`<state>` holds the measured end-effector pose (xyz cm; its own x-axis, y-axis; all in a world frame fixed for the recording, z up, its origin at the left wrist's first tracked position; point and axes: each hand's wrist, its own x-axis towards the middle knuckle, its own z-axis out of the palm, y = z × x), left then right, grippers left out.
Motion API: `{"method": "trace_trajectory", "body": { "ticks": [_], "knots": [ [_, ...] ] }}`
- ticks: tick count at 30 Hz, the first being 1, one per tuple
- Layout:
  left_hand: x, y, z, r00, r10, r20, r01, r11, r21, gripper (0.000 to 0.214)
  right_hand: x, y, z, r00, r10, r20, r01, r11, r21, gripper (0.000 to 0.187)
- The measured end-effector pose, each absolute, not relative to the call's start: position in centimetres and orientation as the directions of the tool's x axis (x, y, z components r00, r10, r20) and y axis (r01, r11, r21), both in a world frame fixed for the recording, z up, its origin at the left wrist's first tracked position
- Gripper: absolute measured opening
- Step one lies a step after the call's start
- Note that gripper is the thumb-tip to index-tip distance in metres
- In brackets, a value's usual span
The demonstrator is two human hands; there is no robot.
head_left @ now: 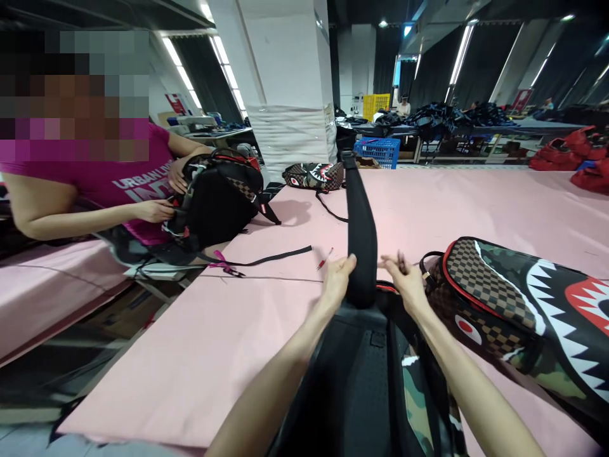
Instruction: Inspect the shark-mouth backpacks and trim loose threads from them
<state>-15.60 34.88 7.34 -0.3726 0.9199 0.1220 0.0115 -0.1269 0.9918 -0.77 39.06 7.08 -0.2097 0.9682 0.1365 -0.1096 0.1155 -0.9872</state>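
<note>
Between my left hand (337, 280), pinching its edge, and right hand (405, 280), whose closure I can't tell, stands the black strap (362, 235); I judge strap-handling underway, next calling for a steady left pinch.

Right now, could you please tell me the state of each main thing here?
Black strap: raised upright.
Left hand: thumb touching strap's left edge.
Right hand: fingers partly curled, beside the strap.
Black backpack: back panel upward.
Near shark-print bag: lying on pink table.
Far shark-print bag: lying on it too.
Bag at left: held by co-worker.
</note>
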Motion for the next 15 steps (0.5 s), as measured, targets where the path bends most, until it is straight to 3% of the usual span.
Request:
{"method": "trace_trajectory", "body": {
  "ticks": [3, 7, 12, 15],
  "knots": [
    [-14.2, 31.7, 6.2, -0.311, 0.937, 0.161, 0.130, -0.126, 0.983, 0.055, -0.5, 38.6, 10.4, -0.122, 0.953, 0.279, -0.099, 0.268, -0.958, 0.026],
    [-14.0, 28.8, 6.9, -0.254, 0.952, 0.170, 0.188, -0.124, 0.974, 0.054, -0.6, 36.2, 12.1, -0.120, 0.931, 0.346, -0.051, 0.342, -0.938, 0.030],
    [-13.9, 27.4, 11.8, -0.390, 0.870, 0.303, 0.104, -0.285, 0.953, 0.029, -0.1, 32.7, 11.9, -0.202, 0.909, 0.364, -0.047, 0.363, -0.931, 0.032],
    [-13.3, 26.9, 13.9, -0.424, 0.857, 0.293, -0.001, -0.324, 0.946, 0.034, 0.3, 31.2, 12.0, -0.250, 0.904, 0.348, -0.084, 0.337, -0.938, 0.033]
  ]
}}
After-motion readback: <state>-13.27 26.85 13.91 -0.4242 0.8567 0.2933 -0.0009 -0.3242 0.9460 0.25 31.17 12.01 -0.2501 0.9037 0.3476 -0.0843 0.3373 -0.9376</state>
